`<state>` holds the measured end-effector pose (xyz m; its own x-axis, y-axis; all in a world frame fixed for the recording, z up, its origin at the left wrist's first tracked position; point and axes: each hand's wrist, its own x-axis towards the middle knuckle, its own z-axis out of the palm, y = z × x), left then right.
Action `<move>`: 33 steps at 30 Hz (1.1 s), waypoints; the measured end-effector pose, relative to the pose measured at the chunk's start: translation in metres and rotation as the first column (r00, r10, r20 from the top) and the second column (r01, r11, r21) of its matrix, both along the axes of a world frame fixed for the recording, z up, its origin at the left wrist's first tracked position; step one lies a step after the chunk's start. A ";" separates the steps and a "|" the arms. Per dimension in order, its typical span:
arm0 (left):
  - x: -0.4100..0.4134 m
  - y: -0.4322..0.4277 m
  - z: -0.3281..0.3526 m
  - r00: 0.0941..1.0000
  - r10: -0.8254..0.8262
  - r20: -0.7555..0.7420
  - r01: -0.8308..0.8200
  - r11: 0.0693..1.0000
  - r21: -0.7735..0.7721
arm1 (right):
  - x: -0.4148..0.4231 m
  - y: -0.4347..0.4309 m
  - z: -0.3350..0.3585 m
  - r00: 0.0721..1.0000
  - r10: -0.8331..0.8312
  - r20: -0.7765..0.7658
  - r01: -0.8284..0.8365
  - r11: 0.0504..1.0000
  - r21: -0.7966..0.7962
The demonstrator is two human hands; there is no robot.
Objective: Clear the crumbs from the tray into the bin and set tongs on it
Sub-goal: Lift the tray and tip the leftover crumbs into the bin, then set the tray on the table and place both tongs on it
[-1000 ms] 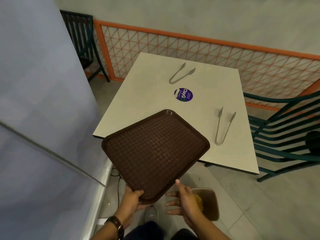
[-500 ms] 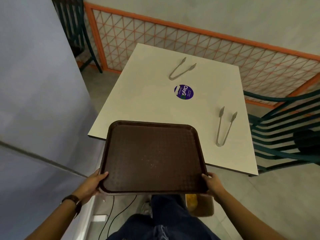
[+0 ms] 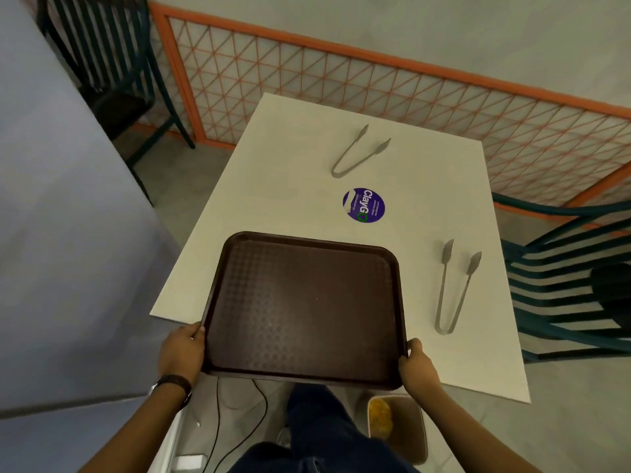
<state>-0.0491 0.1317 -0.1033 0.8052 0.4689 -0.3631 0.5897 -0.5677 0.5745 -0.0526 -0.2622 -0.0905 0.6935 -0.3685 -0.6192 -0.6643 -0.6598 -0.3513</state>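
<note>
head view: the tray (image 3: 304,308) is held level over the near edge of the surface (image 3: 273,172), its far part above the white top and its near edge hanging past it toward the person. a second ago it was tilted, corner down, over the bin, with both hands bunched at that low corner and a scatter of crumbs on it; half a second ago it was level but nearer the person, barely past the surface's edge. now it sits farther in over the surface, and only a speck or two shows on its brown, textured face.

the left hand (image 3: 181,349) grips the tray's left rim near the near corner, thumb on top, with a watch (image 3: 172,384) on that wrist. the right hand (image 3: 415,365) clamps the near right corner, fingers curled round the rim.

the bin (image 3: 406,428) stands on the floor below the right forearm, with yellow scraps in it.

on the surface one pair of tongs (image 3: 456,286) lies just right of the tray, tips pointing away. a second pair, the far tongs (image 3: 358,151), lies well beyond the tray, and a round purple sticker (image 3: 363,205) sits between it and the tray.

an orange lattice fence (image 3: 341,80) runs behind the surface. a dark green slatted chair (image 3: 563,285) stands at the right, and another, the far chair (image 3: 102,63), at the top left. a cable (image 3: 239,428) trails on the floor by the person's jeans (image 3: 317,438).
</note>
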 end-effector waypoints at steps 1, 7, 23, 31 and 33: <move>0.010 -0.002 -0.001 1.000 -0.011 -0.007 0.011 1.000 -0.014 | 0.008 -0.003 -0.002 1.000 0.005 0.000 -0.005 1.000 0.002; 0.057 -0.017 -0.004 0.997 0.058 -0.048 -0.061 0.994 -0.085 | 0.054 -0.014 -0.002 1.000 -0.002 -0.027 0.003 0.998 0.062; 0.193 -0.040 -0.001 0.995 0.085 -0.052 -0.092 0.986 -0.142 | 0.158 -0.030 0.003 0.995 -0.058 -0.082 0.067 0.991 0.119; 0.236 -0.044 0.001 0.997 0.053 -0.057 -0.063 0.981 -0.181 | 0.192 -0.034 0.000 0.986 -0.139 -0.096 0.149 0.984 0.097; 0.243 -0.042 0.000 0.997 0.037 -0.062 -0.048 0.982 -0.184 | 0.198 -0.036 -0.003 0.982 -0.161 -0.099 0.169 0.982 0.082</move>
<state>0.1936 0.0894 -0.1033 0.7610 0.4221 -0.4926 0.6464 -0.4285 0.6313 0.1457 -0.2979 -0.0931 0.5668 -0.4129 -0.7129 -0.7933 -0.5069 -0.3371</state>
